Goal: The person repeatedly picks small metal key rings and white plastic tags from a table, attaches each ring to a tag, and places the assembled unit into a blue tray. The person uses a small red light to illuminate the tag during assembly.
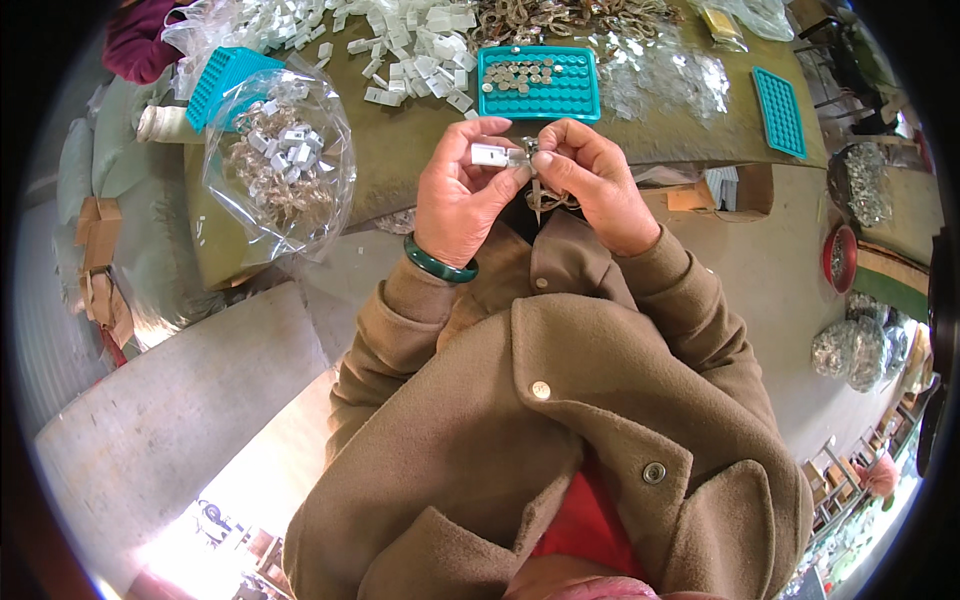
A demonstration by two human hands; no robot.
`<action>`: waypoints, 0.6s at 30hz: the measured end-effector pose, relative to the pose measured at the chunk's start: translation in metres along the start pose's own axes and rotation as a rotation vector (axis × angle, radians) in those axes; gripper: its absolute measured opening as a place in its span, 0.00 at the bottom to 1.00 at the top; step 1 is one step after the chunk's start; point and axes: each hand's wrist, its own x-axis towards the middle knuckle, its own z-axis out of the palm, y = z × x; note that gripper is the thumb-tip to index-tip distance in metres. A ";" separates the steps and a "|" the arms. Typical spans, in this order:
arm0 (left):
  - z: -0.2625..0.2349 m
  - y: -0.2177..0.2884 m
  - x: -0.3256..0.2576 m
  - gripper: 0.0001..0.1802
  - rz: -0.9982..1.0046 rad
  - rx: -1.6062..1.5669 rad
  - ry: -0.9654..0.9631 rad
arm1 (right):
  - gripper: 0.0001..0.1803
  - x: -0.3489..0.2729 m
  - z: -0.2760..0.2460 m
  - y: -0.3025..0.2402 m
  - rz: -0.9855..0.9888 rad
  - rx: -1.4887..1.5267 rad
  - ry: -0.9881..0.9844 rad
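Observation:
My left hand (463,192), a green bangle at its wrist, is closed with thumb and fingers on a small white rectangular piece (489,155). My right hand (597,178) meets it at the piece's right end, thumb and forefinger pinched on a small shiny part (530,150). Below the fingers hangs a thin brown strap (543,199); how it joins the shiny part is hidden. Just beyond my hands lies a teal tray (536,108) of round cups, with several round metallic discs (519,73) in it.
White pieces (425,72) are heaped at the far side of the table (395,165), beside brown straps (575,20) and clear plastic bits (665,85). At left stands a clear bag (335,165) of strapped pieces; another teal tray (780,112) lies far right. A person's purple sleeve (140,40) shows far left.

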 end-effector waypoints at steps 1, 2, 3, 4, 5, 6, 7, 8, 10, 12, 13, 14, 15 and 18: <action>0.003 -0.003 -0.001 0.19 -0.020 -0.084 0.022 | 0.04 -0.001 0.000 0.000 0.023 0.080 0.007; 0.004 -0.006 -0.003 0.20 -0.024 -0.180 0.035 | 0.04 -0.002 0.001 0.001 0.045 0.159 0.012; 0.006 -0.009 -0.003 0.17 -0.086 -0.267 0.056 | 0.04 -0.003 0.001 0.002 0.062 0.246 0.004; 0.006 -0.011 -0.004 0.16 -0.134 -0.308 0.066 | 0.03 -0.003 0.000 0.003 0.109 0.325 0.003; 0.007 -0.013 -0.005 0.15 -0.182 -0.348 0.076 | 0.03 -0.003 -0.001 0.004 0.151 0.412 -0.013; 0.007 -0.014 -0.006 0.15 -0.283 -0.354 0.133 | 0.03 -0.002 -0.001 0.006 0.204 0.492 -0.003; 0.009 -0.016 -0.008 0.15 -0.232 -0.339 0.149 | 0.03 -0.002 -0.001 0.007 0.191 0.480 -0.016; 0.010 -0.016 -0.009 0.15 -0.188 -0.307 0.136 | 0.03 -0.002 -0.001 0.007 0.190 0.462 -0.002; 0.011 -0.014 -0.011 0.16 -0.133 -0.256 0.135 | 0.02 -0.003 0.001 0.008 0.148 0.377 0.018; 0.009 -0.010 -0.009 0.16 -0.107 -0.165 0.119 | 0.02 -0.007 0.001 0.006 0.049 0.251 0.013; 0.008 -0.008 -0.008 0.17 -0.098 -0.142 0.113 | 0.03 -0.008 0.003 0.006 0.066 0.210 0.032; 0.008 -0.006 -0.009 0.17 -0.046 -0.122 0.107 | 0.03 -0.008 0.005 0.007 0.064 0.177 0.031; 0.008 -0.005 -0.009 0.17 -0.009 -0.112 0.109 | 0.03 -0.009 0.006 0.007 0.059 0.144 0.027; 0.007 -0.006 -0.010 0.17 0.056 -0.042 0.121 | 0.04 -0.007 0.005 0.008 0.092 0.180 0.009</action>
